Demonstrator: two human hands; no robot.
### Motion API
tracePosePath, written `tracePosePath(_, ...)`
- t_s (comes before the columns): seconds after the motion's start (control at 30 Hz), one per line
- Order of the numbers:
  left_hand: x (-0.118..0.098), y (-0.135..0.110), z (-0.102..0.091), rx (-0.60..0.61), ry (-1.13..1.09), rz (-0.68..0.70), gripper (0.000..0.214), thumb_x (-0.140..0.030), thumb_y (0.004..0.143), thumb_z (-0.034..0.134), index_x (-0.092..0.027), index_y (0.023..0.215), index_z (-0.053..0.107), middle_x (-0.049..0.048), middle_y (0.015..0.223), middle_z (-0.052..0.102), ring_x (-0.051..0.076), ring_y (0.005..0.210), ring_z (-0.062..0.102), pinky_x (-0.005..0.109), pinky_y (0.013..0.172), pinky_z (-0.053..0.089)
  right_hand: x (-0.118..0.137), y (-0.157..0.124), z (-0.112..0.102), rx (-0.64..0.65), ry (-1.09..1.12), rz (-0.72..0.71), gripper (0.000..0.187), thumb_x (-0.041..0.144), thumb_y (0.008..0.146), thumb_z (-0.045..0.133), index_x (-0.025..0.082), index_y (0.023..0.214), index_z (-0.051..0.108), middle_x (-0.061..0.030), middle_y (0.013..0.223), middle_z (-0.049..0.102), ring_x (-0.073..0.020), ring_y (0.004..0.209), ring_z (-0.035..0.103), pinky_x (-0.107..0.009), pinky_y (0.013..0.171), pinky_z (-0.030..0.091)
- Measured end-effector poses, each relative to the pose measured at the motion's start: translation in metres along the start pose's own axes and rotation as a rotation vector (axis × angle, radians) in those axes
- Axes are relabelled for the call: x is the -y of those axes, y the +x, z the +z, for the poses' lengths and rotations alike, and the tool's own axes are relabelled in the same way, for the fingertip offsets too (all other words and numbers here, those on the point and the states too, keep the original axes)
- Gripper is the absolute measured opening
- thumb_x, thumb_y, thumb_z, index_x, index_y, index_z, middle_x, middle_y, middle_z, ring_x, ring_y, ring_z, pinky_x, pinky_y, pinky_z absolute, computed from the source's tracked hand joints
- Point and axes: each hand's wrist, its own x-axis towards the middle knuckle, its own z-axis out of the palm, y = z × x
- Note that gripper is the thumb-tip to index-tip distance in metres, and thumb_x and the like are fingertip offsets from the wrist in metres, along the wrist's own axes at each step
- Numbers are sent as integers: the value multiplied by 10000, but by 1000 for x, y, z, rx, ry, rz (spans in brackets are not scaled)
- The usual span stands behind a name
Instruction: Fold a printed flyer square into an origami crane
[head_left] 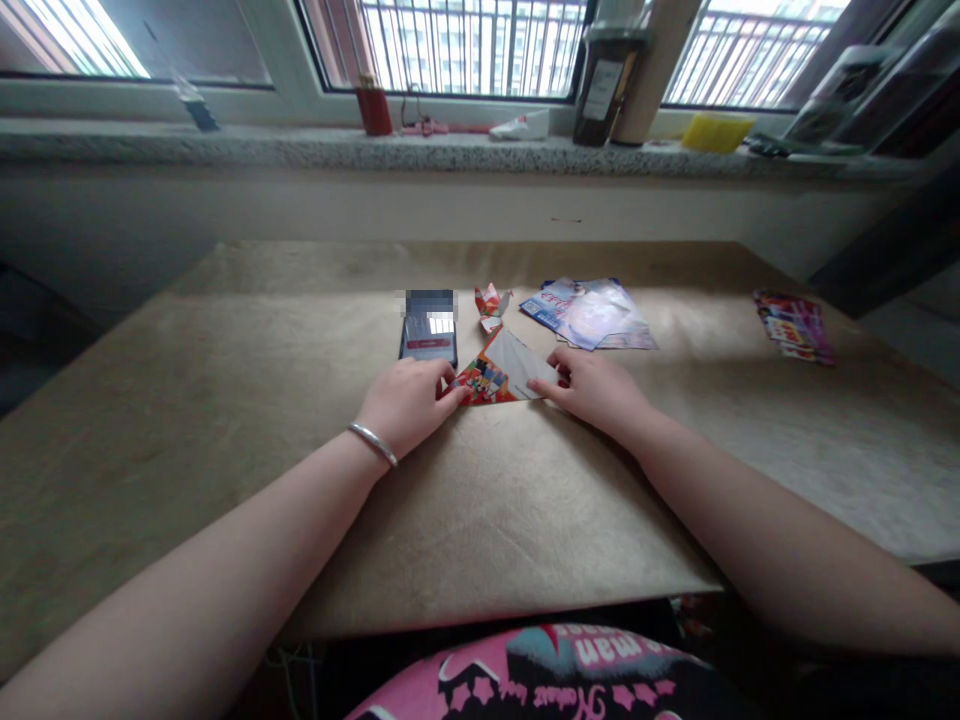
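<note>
A colourful printed paper (pixel 501 372), folded into a triangle, lies flat on the brown table (pixel 225 380) in front of me. My left hand (pixel 409 400), with a silver bangle at the wrist, has its fingers curled and pressed onto the paper's left corner. My right hand (pixel 592 385) pinches the paper's right edge with bent fingers. Just behind the paper stands a small folded paper figure (pixel 492 303) in red and white.
A phone (pixel 429 335) lies left of the figure. A pile of printed sheets (pixel 589 312) sits at the back right, more sheets (pixel 795 325) at the far right. The window sill (pixel 300 150) carries a red cup (pixel 373 108), a dark jar and a yellow box.
</note>
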Motion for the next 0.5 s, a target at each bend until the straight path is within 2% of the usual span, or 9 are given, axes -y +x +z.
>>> tracePosePath(0.13,-2,0,1,4,45,0,290,-455,832,537,-195,930,619,48,770,634,199,738,565,273,601,406,-1,1,3,-10,24,3,316,499,746,608,225,902,589,-39,827,665,-171,673,580,-249,511,339)
tracePosePath(0.33,1,1,0,81,120,62,242,-354,878,505,-209,1029,628,54,890,653,209,851,563,295,731,443,-12,3,1,48,106,-16,254,407,754,621,236,942,612,-23,837,649,-168,712,576,-259,564,391)
tracePosePath(0.5,5,-1,2,83,110,116,277,-292,909,447,-234,1124,612,45,960,648,211,907,560,314,807,450,-24,5,-2,108,217,-88,233,231,780,585,205,1007,630,-34,820,628,-141,674,549,-259,603,428)
